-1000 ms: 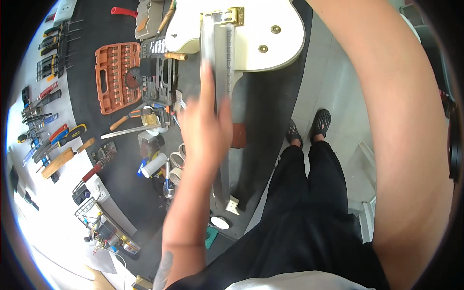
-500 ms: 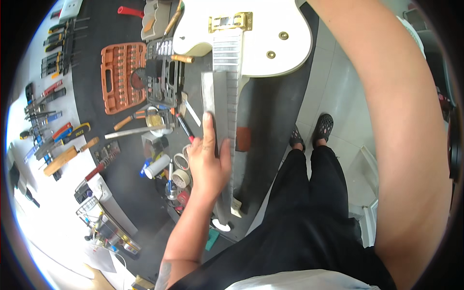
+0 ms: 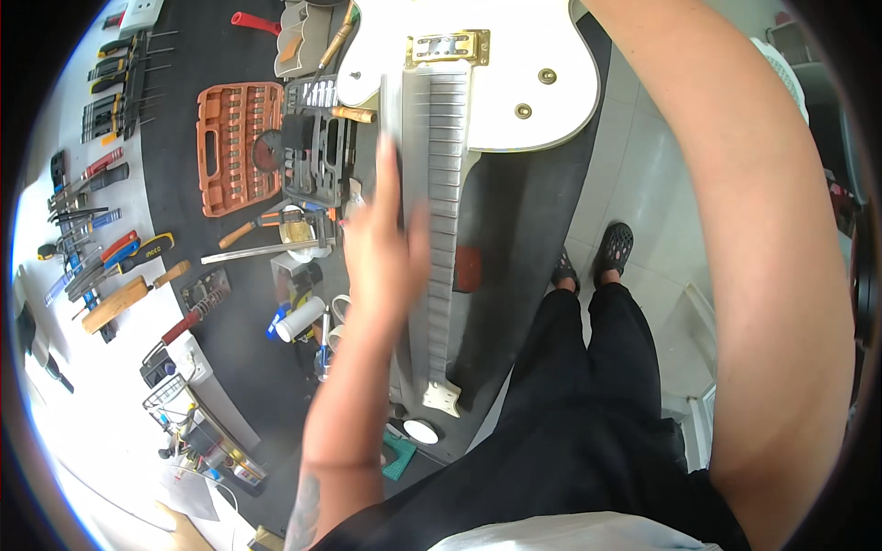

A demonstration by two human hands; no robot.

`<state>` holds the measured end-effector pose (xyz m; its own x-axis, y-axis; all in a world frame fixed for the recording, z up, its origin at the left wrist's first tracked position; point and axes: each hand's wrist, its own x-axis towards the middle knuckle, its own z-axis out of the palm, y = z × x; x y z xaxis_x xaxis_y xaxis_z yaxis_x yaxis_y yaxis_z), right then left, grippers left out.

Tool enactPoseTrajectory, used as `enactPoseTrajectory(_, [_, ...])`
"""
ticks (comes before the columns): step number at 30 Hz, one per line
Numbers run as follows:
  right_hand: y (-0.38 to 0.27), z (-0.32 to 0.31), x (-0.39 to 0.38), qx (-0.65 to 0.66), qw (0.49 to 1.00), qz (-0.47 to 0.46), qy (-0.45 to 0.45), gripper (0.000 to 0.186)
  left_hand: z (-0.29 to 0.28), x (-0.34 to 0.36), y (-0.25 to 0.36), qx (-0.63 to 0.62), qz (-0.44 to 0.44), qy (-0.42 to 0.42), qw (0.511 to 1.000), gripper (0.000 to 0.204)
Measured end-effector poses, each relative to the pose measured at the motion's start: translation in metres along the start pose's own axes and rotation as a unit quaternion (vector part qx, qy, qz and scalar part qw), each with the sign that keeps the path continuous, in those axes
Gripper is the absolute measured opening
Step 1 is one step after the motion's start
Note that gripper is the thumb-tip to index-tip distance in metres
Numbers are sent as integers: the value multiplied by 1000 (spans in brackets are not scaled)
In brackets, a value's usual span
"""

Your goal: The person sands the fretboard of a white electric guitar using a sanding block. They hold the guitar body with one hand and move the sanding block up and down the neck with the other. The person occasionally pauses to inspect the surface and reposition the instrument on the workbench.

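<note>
A white electric guitar lies with its body at the far end and its fretted neck running toward me. Along the left part of the neck rests a long, straight grey metal bar, its far end close to the gold pickup. My left hand, smeared by motion, grips this bar, index finger stretched along it and thumb on its right side. The pale headstock end shows at the near end. My right forearm reaches up past the top edge, so the right hand is out of sight.
Left of the neck lie an orange socket-tool case, a clamp, a white roll and a green mat. Further left hang several pliers and screwdrivers. A reddish-brown block sits right of the neck, near the bench edge.
My left hand and the metal bar have slid away from me along the neck, toward the guitar body. The right arm has stayed nearly where it was.
</note>
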<state>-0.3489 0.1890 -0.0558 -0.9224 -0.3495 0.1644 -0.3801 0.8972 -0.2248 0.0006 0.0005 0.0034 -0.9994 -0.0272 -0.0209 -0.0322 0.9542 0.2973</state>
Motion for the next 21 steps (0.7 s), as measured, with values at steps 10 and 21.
enactPoseTrajectory(10, [2,-2,2,-10,1000,17,-16,57,-4,-63,-11,4,41,11,999,87])
enactPoseTrajectory(21, [11,0,2,-22,1000,10,-14,57,1,-70,-17,11,47,-13,999,89])
